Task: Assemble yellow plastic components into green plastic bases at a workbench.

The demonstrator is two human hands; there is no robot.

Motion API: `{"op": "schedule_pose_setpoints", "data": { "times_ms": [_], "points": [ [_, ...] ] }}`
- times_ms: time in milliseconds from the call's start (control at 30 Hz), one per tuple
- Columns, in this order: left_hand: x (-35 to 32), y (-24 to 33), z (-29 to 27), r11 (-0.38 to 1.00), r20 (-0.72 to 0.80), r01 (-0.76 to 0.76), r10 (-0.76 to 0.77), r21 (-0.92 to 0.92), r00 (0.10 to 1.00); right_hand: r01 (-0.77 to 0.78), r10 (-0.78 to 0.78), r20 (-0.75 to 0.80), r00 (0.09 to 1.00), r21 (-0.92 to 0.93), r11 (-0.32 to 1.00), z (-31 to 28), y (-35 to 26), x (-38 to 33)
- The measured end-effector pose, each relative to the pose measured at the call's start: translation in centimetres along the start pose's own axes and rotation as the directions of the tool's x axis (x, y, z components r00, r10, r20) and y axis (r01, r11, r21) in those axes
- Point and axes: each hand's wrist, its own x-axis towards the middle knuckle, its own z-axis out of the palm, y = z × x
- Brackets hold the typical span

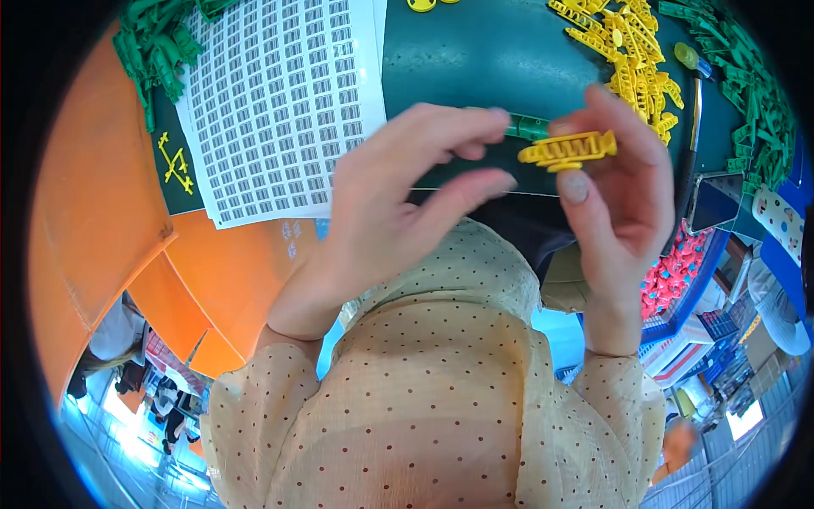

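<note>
Positions are given as on a clock face laid over the view, with 12 at the far side. The ribbed yellow piece (568, 151) is located at 2 o'clock, above the near part of the desk (475, 51). It is pinched in the right hand (627, 187): the thumb is set at the lower edge and the fingers are curled at the upper edge. By this edge grip the ribbed face is apparently kept uncovered, and the end at 9 o'clock is left free on the side of the left hand.

The left hand (381, 187) is held empty, as far as can be seen; its fingers are extended, with a wide gap to the thumb. A green strip (527, 126) is seen just beside these fingertips and behind the yellow piece; whether it is touched cannot be told.

The yellow pile (636, 76) is placed at 2 o'clock, with the green heap (755, 110) farther out, presumably to be within reach of the right hand. The printed sheets (271, 110) are laid flat between 10 and 11 o'clock, probably so that their rows are kept accessible. Small yellow scraps (175, 165) are set apart at 10 o'clock.
</note>
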Motion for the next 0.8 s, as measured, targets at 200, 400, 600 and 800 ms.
{"op": "schedule_pose_setpoints", "data": {
  "times_ms": [200,400,600,800],
  "points": [
    [-0.2,-0.3,-0.5,0.993,0.05,-0.076,0.081,-0.088,0.996,0.053,-0.053,0.073,0.996,-0.001,0.999,0.1,1.4,-0.5],
    [-0.4,-0.5,-0.8,0.981,0.118,-0.189,0.191,-0.032,0.974,0.312,-0.174,0.281,0.944,-0.58,0.753,0.0,0.2,-0.2],
    [-0.8,-0.1,-0.2,0.978,0.162,-0.207,0.209,-0.026,0.964,0.231,-0.122,0.246,0.962,-0.484,0.844,-0.4,-0.1,-1.3],
    [-1.5,-0.5,0.6,0.974,0.207,0.024,0.024,-0.225,0.978,-0.061,0.049,0.066,0.997,0.197,0.979,0.3,0.7,-3.2]
  ]
}}
